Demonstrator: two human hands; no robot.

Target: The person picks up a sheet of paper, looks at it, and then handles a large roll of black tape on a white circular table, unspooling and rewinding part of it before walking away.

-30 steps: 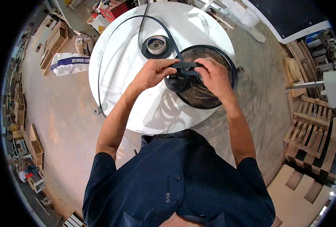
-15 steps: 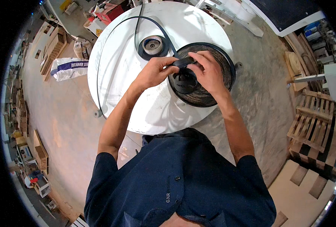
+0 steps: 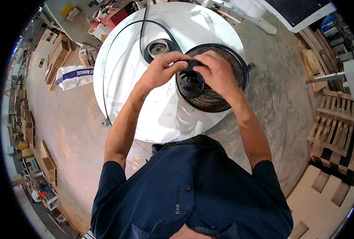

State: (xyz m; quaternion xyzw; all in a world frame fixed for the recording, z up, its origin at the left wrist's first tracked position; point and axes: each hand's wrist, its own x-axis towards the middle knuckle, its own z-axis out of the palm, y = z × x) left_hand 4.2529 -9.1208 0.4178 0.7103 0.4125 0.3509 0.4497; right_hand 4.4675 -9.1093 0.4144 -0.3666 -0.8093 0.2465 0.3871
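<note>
My left hand (image 3: 164,70) pinches a flat black strip (image 3: 190,65) between thumb and fingers. Close beside it, my right hand (image 3: 217,72) is closed on the same strip, its fingertips curled over. Just below the fingers is a small black coil (image 3: 191,88) of the strip, over the left part of a large dark coil (image 3: 229,75) with a black rim. Whether the small coil touches the large one is hard to tell. Left of the large coil lies a black roll with a pale round core (image 3: 158,48). A band loops over the table's left side toward my hands.
The round white table (image 3: 145,119) stands in front of me. On the floor to the left sits a white and purple bag (image 3: 75,76). Wooden pallets (image 3: 333,119) are stacked at the right. A dark panel with a white frame (image 3: 294,12) stands at the far right.
My hands have drawn closer together on the strip, the right one moving slightly left with its fingers curling further. The view has shifted a little.
</note>
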